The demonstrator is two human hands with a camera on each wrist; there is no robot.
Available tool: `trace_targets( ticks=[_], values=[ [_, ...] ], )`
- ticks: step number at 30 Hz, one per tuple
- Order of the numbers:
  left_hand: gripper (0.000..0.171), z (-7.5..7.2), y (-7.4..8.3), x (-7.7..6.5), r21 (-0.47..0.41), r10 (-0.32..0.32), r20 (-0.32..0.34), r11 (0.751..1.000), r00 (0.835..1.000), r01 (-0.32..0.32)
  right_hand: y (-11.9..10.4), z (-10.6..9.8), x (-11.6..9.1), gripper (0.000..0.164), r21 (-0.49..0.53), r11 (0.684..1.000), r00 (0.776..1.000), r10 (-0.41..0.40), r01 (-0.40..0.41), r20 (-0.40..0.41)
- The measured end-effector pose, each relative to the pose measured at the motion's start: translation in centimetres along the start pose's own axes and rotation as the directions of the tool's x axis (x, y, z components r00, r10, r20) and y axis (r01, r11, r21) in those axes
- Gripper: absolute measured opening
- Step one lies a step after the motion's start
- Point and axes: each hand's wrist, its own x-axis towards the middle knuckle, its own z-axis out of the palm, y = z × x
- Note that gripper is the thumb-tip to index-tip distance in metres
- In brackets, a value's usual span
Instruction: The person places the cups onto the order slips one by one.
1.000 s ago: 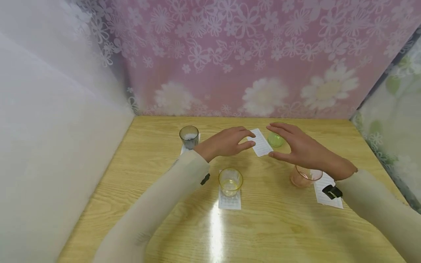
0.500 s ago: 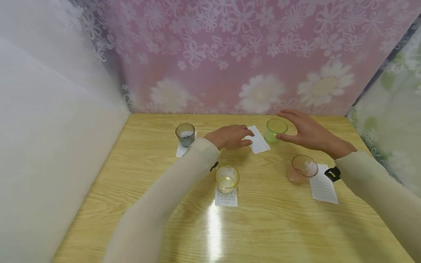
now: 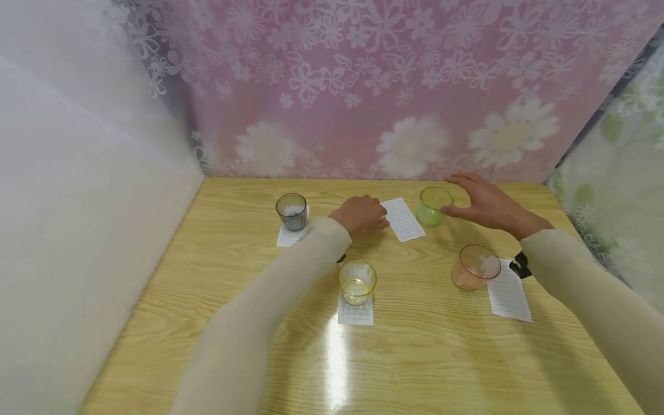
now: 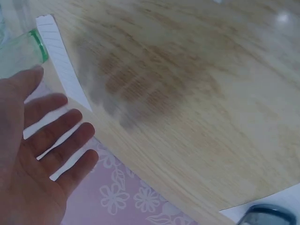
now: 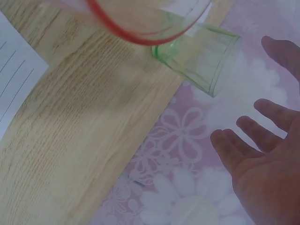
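Right of centre in the head view, the right hand [image 3: 485, 203], fingers spread, is beside a green glass [image 3: 429, 213]; near centre, the left hand [image 3: 359, 216], fingers extended, is by a paper [image 3: 404, 221].

In the head view the print on the slip [image 3: 403, 219] between the hands is too small to read, the left hand [image 3: 361, 216] partly hides its own fingers, and whether the right hand's [image 3: 485, 202] thumb touches the green glass [image 3: 434, 206] cannot be told. The left wrist view's bottom edge cuts off the dark glass [image 4: 267, 216] — the right wrist view's top edge, the pink glass [image 5: 145, 23].
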Motion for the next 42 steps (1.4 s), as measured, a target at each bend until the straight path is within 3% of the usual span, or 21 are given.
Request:
trace_targets(
  ticks=[4, 11, 19, 28, 36, 39, 42],
  values=[
    [0.040, -0.5, 0.5, 0.5, 0.020, -0.069, -0.030, 0.997, 0.997, 0.070, 0.5, 0.2, 0.4, 0.090, 0.004, 1.000, 1.000, 0.015, -0.015, 0.011],
    [0.035, -2.8, 2.9, 0.7, 0.065, -0.167, 0.032, 0.984, 0.985, 0.164, 1.0, 0.2, 1.0, 0.096, 0.017, 0.999, 0.998, 0.047, -0.048, 0.046],
    [0.034, -4.5, 6.0, 3.0, 0.083, -0.313, 0.106, 0.949, 0.944, 0.305, 2.1, 0.4, 1.3, 0.103, 0.030, 0.997, 0.995, 0.063, -0.065, 0.075],
    [0.039, -3.8, 7.7, 4.2, 0.051, -0.398, 0.169, 0.917, 0.902, 0.395, 2.3, 0.9, 1.8, 0.103, 0.055, 0.997, 0.993, 0.054, -0.060, 0.107],
    [0.040, -2.0, 7.1, 5.9, 0.016, -0.443, 0.167, 0.894, 0.881, 0.447, 2.2, 1.3, 2.1, 0.103, 0.033, 0.998, 0.992, 0.052, -0.056, 0.113],
    [0.040, -1.6, 7.1, 5.9, 0.015, -0.446, 0.190, 0.892, 0.875, 0.451, 2.2, 1.6, 2.1, 0.104, 0.028, 0.998, 0.991, 0.051, -0.054, 0.121],
    [0.038, -2.2, 7.7, 4.9, 0.022, -0.447, 0.207, 0.892, 0.870, 0.452, 2.1, 1.7, 2.2, 0.106, 0.034, 0.998, 0.990, 0.054, -0.059, 0.129]
  ],
)
